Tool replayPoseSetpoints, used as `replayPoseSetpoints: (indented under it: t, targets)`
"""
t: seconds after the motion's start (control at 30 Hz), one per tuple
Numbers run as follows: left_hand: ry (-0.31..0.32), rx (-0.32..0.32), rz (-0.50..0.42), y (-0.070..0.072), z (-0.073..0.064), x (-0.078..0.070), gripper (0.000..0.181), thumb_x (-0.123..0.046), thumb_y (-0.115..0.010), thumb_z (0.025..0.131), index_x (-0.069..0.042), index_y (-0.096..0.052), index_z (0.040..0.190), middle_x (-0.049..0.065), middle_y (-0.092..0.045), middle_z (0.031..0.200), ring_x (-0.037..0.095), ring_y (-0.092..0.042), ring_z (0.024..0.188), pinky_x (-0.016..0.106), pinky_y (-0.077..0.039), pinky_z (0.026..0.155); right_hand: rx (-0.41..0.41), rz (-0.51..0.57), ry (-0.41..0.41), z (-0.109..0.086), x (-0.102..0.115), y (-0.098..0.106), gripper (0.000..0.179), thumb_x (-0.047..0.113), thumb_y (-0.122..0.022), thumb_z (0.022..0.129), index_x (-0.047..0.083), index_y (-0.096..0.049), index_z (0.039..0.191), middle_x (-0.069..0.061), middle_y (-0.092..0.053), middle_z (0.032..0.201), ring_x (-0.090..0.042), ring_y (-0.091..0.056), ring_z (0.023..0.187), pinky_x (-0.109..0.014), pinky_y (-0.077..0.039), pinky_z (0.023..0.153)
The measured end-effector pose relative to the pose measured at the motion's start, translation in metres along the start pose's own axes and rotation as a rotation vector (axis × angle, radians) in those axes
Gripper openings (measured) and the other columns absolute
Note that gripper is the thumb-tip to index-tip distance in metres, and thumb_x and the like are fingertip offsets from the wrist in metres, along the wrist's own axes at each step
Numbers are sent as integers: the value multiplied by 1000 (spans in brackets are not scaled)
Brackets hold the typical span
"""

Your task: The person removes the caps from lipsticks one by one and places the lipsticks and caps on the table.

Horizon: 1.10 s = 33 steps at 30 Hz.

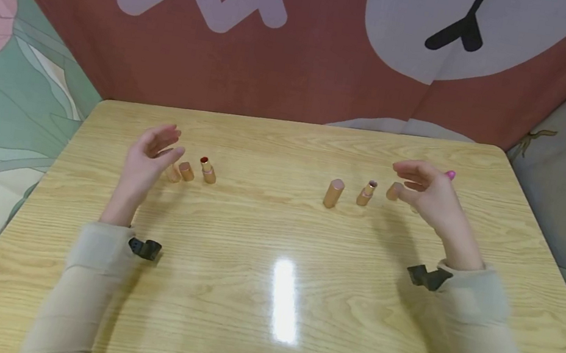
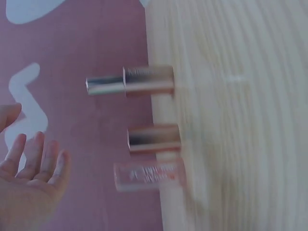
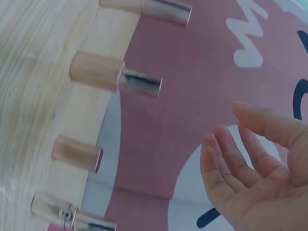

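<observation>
My left hand [image 1: 151, 149] hovers with relaxed fingers beside a small group at the table's left and holds nothing. Nearest to it is a clear, labelled pinkish tube [image 2: 149, 175], partly covered by the hand in the head view. Alongside stand a gold cap [image 1: 186, 171] and an uncapped lipstick [image 1: 208, 172] with a dark red tip. My right hand [image 1: 427, 193], also empty with loosely bent fingers, is over the right group. Near it are a gold cap [image 1: 394, 191], an uncapped gold lipstick [image 1: 365, 194] and a clear-based tube [image 3: 50, 208], mostly hidden by the hand in the head view.
A taller gold lipstick tube [image 1: 333, 193] stands upright right of the table's middle. Something magenta [image 1: 450, 174] shows behind the right hand. The wooden table [image 1: 228, 242] ends at a red patterned cloth [image 1: 299, 74]. Small black devices sit at both wrists.
</observation>
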<state>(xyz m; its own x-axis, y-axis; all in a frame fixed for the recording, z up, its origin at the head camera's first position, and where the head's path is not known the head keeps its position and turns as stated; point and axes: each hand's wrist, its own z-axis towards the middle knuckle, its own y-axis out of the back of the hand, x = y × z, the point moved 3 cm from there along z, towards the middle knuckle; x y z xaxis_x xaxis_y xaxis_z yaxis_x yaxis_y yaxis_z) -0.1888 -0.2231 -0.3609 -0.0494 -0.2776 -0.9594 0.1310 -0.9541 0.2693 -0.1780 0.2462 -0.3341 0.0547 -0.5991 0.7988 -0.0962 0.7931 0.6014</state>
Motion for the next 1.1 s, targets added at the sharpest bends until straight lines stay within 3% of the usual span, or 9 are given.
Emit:
replayPoseSetpoints:
  t: [0.07, 0.13, 0.27, 0.37, 0.57, 0.77, 1.1]
  targets:
    - [-8, 18, -11, -6, -1, -3, 49, -19, -65, 91, -14, -49, 137, -6, -56, 130, 11, -51, 124, 10, -44, 95, 3, 0, 35, 0, 4, -6, 43, 10, -64, 91, -1, -52, 130, -20, -54, 131, -3, -54, 105, -11, -46, 88]
    - [-8, 45, -6, -12, -1, -6, 48, -20, -64, 92, -14, -49, 137, 0, -56, 133, 7, -52, 121, 10, -44, 95, 14, 4, 61, 1, 7, -11, 41, 5, -62, 90, -3, -52, 129, -22, -55, 130, -7, -56, 106, -9, -46, 87]
    - [6, 110, 13, -27, -2, -7, 49, -22, -63, 93, -13, -47, 138, 10, -53, 137, 6, -52, 120, 15, -44, 96, 51, 21, 80, 4, 12, -23, 40, 1, -61, 90, -5, -51, 128, -24, -55, 129, -32, -54, 118, -33, -46, 102]
    - [14, 175, 35, -41, -2, -5, 51, -23, -62, 93, -11, -45, 140, 13, -52, 137, 14, -51, 124, 17, -43, 98, 74, 37, 70, 5, 15, -29, 39, -1, -60, 90, -5, -51, 128, -24, -55, 130, -37, -53, 121, -48, -44, 103]
    - [33, 294, 44, -66, -5, -1, 50, -18, -61, 94, -10, -45, 140, 15, -52, 137, 25, -50, 126, 15, -47, 92, 106, 37, 49, 9, 14, -41, 39, -1, -61, 89, -4, -53, 127, -25, -53, 133, -38, -51, 124, -50, -44, 103]
    - [35, 408, 72, -92, -9, -1, 49, -11, -59, 95, -4, -43, 140, 22, -52, 135, 32, -52, 125, 38, -49, 101, 118, 41, 60, 13, 12, -55, 39, -4, -60, 88, -6, -53, 126, -26, -54, 131, -40, -52, 122, -49, -45, 103]
    - [39, 505, 109, -123, -12, -1, 48, -9, -61, 93, -2, -45, 138, 21, -56, 129, 33, -56, 120, 43, -49, 99, 128, 61, 111, 19, 16, -69, 39, -8, -59, 87, -10, -52, 125, -30, -53, 129, -44, -51, 123, -50, -42, 106]
